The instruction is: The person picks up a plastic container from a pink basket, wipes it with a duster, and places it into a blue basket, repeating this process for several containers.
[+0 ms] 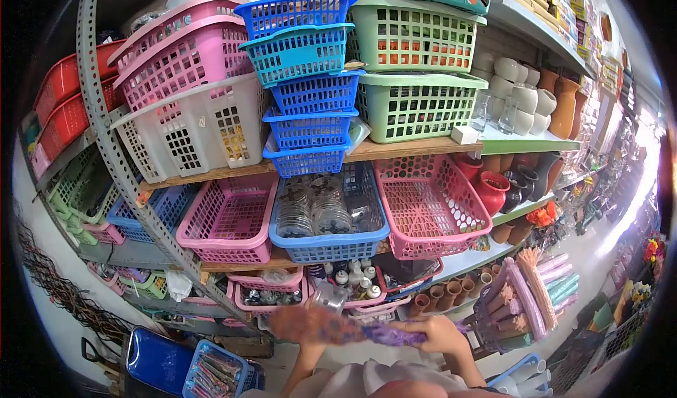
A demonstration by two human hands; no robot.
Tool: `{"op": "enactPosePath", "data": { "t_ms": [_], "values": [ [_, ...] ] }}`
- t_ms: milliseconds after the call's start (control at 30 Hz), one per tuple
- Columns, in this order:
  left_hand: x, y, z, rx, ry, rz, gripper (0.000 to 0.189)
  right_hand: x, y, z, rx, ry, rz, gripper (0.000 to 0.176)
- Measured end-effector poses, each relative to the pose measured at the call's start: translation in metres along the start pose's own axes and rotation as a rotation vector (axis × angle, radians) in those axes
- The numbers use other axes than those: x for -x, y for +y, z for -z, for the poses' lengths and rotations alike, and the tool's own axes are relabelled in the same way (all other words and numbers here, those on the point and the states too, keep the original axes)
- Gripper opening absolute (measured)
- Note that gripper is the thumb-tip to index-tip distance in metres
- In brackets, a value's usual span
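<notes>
A long, soft-looking patterned bundle, brown-red on its left part and purple on its right, stretches between my two hands in front of my body; motion smears it. My left hand is under the brown-red end, which covers most of its fingers. My right hand is closed on the purple end, index finger reaching along it to the left. Just above the bundle shows a clear, cup-like container, overlapped by its upper edge in this view.
Ahead stands a shelf with a pink basket, a blue basket of clear discs and another pink basket. A metal post rises at left. Rolled materials stand at right. A blue bin is at lower left.
</notes>
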State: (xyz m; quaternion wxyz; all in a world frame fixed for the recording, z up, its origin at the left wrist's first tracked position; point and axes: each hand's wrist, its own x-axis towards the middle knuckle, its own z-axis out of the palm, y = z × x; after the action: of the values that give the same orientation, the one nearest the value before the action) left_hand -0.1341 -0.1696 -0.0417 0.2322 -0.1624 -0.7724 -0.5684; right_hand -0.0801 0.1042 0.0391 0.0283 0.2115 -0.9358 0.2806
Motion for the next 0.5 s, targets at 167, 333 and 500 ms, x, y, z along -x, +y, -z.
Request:
{"op": "enactPosePath", "data": {
  "t_ms": [167,333,500],
  "values": [
    [-0.003,-0.003,-0.007,0.248,0.158,0.252,0.058,0.001,0.009,-0.013,-0.041,0.148,-0.222,0.053],
    [-0.002,-0.019,0.001,-0.016,0.014,0.113,0.065,0.008,0.025,-0.013,-0.245,-0.008,-0.080,0.049],
    [-0.007,-0.008,0.013,0.550,-0.048,0.218,0.077,0.002,0.031,-0.032,-0.384,0.110,-0.368,0.049]
  ]
}}
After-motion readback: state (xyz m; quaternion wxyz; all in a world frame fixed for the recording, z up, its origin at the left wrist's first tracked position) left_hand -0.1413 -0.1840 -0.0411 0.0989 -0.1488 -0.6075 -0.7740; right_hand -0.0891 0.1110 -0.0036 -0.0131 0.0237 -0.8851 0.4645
